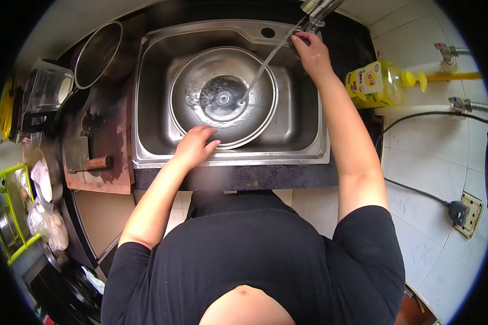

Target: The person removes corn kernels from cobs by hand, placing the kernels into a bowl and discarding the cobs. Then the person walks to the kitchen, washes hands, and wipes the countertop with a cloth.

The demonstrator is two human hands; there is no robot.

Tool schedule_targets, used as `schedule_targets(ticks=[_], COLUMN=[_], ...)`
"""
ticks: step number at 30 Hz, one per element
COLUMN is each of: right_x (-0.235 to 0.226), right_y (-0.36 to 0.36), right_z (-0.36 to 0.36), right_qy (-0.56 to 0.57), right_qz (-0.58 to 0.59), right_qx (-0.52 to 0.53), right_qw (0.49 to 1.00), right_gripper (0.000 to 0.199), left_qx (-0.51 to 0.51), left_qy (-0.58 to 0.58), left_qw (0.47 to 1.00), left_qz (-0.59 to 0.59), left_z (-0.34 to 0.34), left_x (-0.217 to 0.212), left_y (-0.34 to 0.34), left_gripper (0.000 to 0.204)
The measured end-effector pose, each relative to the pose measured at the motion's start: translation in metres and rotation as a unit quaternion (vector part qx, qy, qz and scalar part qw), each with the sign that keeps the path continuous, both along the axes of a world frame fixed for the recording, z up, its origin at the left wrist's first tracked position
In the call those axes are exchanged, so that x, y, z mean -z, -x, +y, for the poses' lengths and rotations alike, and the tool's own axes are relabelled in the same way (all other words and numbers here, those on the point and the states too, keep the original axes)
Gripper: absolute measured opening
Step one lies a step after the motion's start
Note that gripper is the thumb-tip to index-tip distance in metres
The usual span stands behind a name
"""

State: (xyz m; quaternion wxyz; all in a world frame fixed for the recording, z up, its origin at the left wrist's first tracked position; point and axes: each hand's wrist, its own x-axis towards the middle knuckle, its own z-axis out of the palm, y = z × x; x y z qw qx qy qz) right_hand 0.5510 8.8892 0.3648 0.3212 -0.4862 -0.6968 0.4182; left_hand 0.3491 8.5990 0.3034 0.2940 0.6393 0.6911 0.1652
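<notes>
A round stainless steel basin point(174, 103) sits in the metal sink point(303, 135). From the faucet point(321, 15) at the back right, a thin stream of water point(269, 58) runs slantwise into the basin, where shallow water covers part of the bottom. My left hand point(194, 146) is at the basin's near-left rim, fingers over the inside and thumb apart near the edge; it looks like a loose hold. My right hand point(313, 57) reaches to the faucet's base, its thumb and fingers closed around the handle, which they mostly hide.
Left of the sink, a cleaver point(79, 153) lies on a worn cutting board point(106, 181); behind it stand a large pot point(97, 54) and a clear plastic container point(46, 86). A yellow detergent bottle point(382, 84) is right of the sink. A plug point(458, 212) sits in the right wall's socket.
</notes>
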Motion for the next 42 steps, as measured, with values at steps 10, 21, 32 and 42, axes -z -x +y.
schedule_targets(ticks=[10, 21, 32, 42], right_x=[-0.008, -0.138, -0.113, -0.13], right_y=[-0.043, -0.209, -0.204, -0.197], right_z=[-0.103, 0.039, 0.048, 0.039], right_qy=[-0.192, -0.111, -0.024, 0.11], right_qz=[-0.008, 0.079, 0.079, 0.207], right_qx=[-0.011, 0.14, 0.133, 0.182], right_qw=[0.981, 0.981, 0.988, 0.955], right_gripper=[0.029, 0.031, 0.039, 0.031], left_qx=[-0.184, -0.009, -0.076, -0.082], left_qy=[0.112, 0.22, 0.228, 0.223], left_qw=[0.847, 0.539, 0.33, 0.38], left_qz=[-0.486, -0.813, -0.913, -0.894], left_z=[0.085, 0.214, 0.257, 0.258], left_x=[-0.035, -0.166, -0.147, -0.139], left_y=[-0.092, -0.27, -0.302, -0.303], left_gripper=[0.03, 0.042, 0.045, 0.047])
